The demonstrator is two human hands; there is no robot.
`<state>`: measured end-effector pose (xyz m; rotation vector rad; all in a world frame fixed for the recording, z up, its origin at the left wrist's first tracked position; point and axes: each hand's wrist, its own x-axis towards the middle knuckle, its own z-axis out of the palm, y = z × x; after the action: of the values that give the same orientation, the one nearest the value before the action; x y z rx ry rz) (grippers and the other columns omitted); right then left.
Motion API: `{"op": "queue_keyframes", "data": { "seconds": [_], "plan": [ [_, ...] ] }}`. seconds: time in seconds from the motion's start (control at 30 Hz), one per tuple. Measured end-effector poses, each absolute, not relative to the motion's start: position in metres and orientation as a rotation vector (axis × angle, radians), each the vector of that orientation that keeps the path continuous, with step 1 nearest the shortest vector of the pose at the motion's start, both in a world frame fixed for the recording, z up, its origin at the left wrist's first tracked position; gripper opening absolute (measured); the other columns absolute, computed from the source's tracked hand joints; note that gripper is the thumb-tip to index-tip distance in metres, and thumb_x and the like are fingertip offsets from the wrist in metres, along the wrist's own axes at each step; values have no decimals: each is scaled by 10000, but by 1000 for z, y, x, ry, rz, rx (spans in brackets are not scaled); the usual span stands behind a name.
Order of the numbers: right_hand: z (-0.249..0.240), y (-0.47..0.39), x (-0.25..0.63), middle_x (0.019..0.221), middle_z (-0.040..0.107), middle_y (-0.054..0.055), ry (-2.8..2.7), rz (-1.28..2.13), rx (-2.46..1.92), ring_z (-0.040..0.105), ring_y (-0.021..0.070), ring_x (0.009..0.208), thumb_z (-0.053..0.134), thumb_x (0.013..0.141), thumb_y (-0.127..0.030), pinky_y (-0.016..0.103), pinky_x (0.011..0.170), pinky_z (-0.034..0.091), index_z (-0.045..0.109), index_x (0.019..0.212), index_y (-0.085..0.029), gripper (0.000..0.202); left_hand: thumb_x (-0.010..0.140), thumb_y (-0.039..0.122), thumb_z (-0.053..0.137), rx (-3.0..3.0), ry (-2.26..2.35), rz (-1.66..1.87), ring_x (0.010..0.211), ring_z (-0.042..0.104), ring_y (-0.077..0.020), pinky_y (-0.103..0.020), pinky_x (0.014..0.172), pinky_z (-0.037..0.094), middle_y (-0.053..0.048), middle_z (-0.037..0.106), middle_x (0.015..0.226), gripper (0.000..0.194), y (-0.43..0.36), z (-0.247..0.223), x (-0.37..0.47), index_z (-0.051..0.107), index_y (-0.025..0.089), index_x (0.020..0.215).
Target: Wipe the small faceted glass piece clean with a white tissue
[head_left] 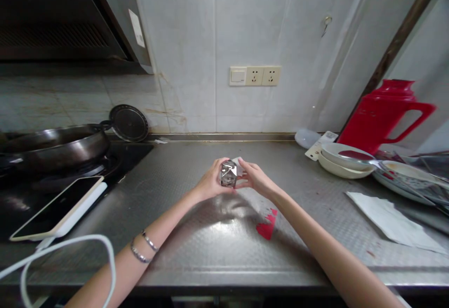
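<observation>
At the middle of the metal counter (168, 214), my left hand (210, 179) is closed round a small, dark, shiny faceted object that looks like glass (228, 175). My right hand (257, 177) is on the object's other side, fingers bent, with a thin whitish piece (239, 161) at the fingertips. That piece could be tissue; its kind is too small to make out. Whether the right fingers also touch the faceted object is unclear. Just below the hands, a torn red scrap (267, 227) lies on the counter.
At left are a steel pan (63, 146) on the stove and a phone (56, 207) with a white cable (105, 240). A red thermos jug (379, 116), stacked bowls (345, 171) and a white napkin (393, 219) are at right. Sockets (263, 75) are on the wall.
</observation>
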<state>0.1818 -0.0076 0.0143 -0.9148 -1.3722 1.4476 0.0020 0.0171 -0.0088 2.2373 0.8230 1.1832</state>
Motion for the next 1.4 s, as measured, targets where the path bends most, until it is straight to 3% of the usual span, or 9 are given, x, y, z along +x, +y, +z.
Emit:
{"op": "queue_keyframes", "data": {
  "seconds": [0.13, 0.3, 0.6, 0.73, 0.9, 1.07, 1.17, 1.3, 1.4],
  "plan": [
    [7, 3, 186, 813, 652, 60, -1464, 1234, -1039, 620, 170, 656, 497, 800, -613, 287, 508, 547, 627, 870, -156, 481, 499, 373, 842, 2133, 828, 1165, 1113, 516, -270, -393, 935, 428, -112, 513, 1239, 895, 11, -6, 5, 403, 223, 1265],
    [6, 9, 192, 539, 480, -10, -1550, 465, -1187, 450, 114, 535, 389, 826, -647, 215, 480, 378, 509, 576, -159, 561, 524, 351, 833, 2053, 828, 1113, 996, 583, -231, -327, 857, 461, -90, 568, 1171, 890, 6, -7, 11, 372, 213, 1273],
    [12, -15, 182, 690, 648, 25, -1891, 223, -923, 558, 121, 560, 344, 946, -380, 213, 556, 436, 659, 937, -164, 383, 539, 272, 812, 2081, 865, 1110, 875, 611, -191, -308, 771, 477, -56, 607, 1084, 856, 4, -11, 15, 365, 227, 1268],
    [10, -13, 184, 877, 711, 31, -1887, 133, -807, 665, 176, 776, 368, 944, -325, 340, 858, 504, 651, 1056, -210, 325, 530, 271, 823, 2008, 841, 1127, 874, 612, -180, -293, 764, 480, -66, 593, 1116, 869, 5, -13, 17, 361, 232, 1265],
    [12, -14, 184, 973, 708, 0, -1877, 137, -667, 674, 183, 894, 380, 941, -255, 485, 1112, 295, 645, 1086, -244, 302, 534, 291, 828, 1899, 811, 1159, 889, 615, -178, -306, 783, 489, -70, 590, 1112, 819, 6, -16, 20, 364, 222, 1206],
    [14, -18, 185, 828, 704, -18, -1890, 193, -637, 677, 174, 836, 405, 934, -289, 464, 1094, 335, 679, 1006, -218, 293, 537, 273, 824, 1829, 819, 1132, 857, 615, -173, -326, 765, 501, -64, 580, 1103, 800, 6, -17, 20, 363, 223, 1189],
    [14, -16, 186, 671, 666, -16, -1721, 220, -798, 675, 188, 803, 415, 929, -358, 394, 965, 464, 698, 906, -190, 330, 540, 249, 820, 1842, 794, 1134, 865, 607, -172, -322, 774, 494, -68, 571, 1109, 811, 4, -16, 20, 355, 226, 1204],
    [12, -10, 185, 715, 686, 39, -1544, 180, -997, 671, 197, 744, 407, 925, -406, 283, 703, 532, 689, 883, -155, 379, 529, 227, 822, 1966, 819, 1114, 908, 588, -196, -328, 787, 482, -76, 561, 1128, 853, 0, -14, 20, 358, 239, 1245],
    [10, -10, 181, 762, 710, 43, -1700, 145, -941, 683, 210, 805, 408, 924, -384, 304, 760, 531, 688, 887, -181, 348, 531, 229, 818, 2034, 833, 1102, 895, 585, -198, -326, 775, 477, -72, 566, 1110, 878, -1, -16, 20, 339, 239, 1267]
  ]
}}
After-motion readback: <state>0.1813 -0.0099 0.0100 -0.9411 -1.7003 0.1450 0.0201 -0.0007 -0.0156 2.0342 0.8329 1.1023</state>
